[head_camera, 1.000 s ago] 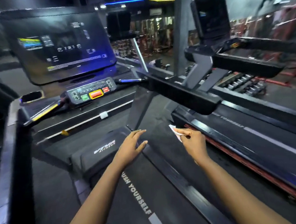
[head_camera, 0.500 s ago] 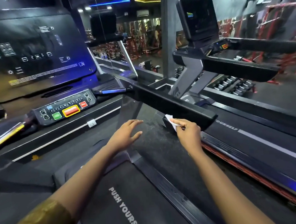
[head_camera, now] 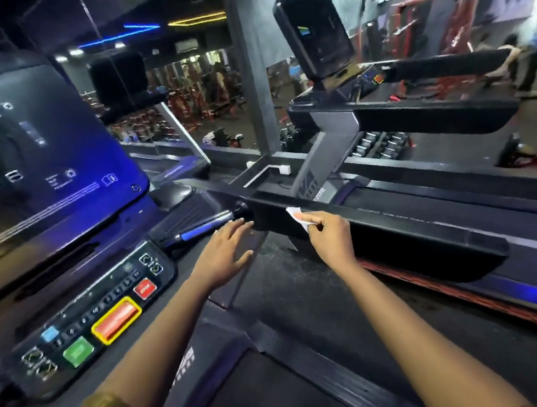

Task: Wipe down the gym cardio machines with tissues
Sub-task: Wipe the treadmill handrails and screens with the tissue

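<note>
Here the right hand [head_camera: 329, 240] pinches a white tissue [head_camera: 295, 215] against the near treadmill's black handrail [head_camera: 411, 238]. Most of the tissue is hidden behind the fingers. The left hand [head_camera: 223, 257] hovers with its fingers spread and relaxed, holding nothing, near the short grip bar [head_camera: 204, 231]. The console screen [head_camera: 36, 153] is cut off at the left, and its markings are too blurred to read.

A long black padded treadmill handrail [head_camera: 394, 233] blocks the right; a black button console [head_camera: 84, 314] crowds the left; the grey deck [head_camera: 302, 298] between lies open.
</note>
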A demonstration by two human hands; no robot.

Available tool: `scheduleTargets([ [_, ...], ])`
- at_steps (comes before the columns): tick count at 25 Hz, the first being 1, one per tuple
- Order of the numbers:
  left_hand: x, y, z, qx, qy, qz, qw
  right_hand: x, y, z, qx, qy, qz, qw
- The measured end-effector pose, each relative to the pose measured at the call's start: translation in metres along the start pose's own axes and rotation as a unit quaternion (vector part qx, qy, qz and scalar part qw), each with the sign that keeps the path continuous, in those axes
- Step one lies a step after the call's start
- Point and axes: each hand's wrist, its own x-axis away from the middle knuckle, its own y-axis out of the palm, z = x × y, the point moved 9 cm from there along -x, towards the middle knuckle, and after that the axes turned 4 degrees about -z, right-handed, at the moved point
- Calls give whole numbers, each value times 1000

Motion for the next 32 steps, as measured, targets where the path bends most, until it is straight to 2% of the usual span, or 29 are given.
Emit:
scheduleTargets([
  [6, -91, 23, -74, -50, 57, -65, 995, -48, 39, 24, 28, 27, 44, 998],
  [12, -172, 49, -112, -51, 90, -97, 990, -106, 60, 31, 76, -25, 88, 993],
  [16, -190, 70, -125, -43, 101, -105, 988, -135, 90, 24, 122, -55, 91, 987],
  [18, -191, 74, -128, -42, 106, -96, 989, -146, 116, 13, 153, -87, 71, 982],
  [20, -191, 76, -131, -39, 104, -93, 989, -152, 152, 6, 216, -100, 14, 971],
  [22, -191, 77, -129, -32, 108, -88, 990, -154, 178, 17, 238, -30, -71, 968],
  [24, -191, 76, -129, -32, 113, -81, 990, -153, 185, 23, 267, 17, -98, 959],
  [29, -192, 78, -129, -42, 117, -74, 990, -130, 149, 27, 327, 23, -33, 944],
  [32, -192, 79, -128, -48, 113, -78, 989, -104, 91, 47, 370, 32, 74, 926],
])
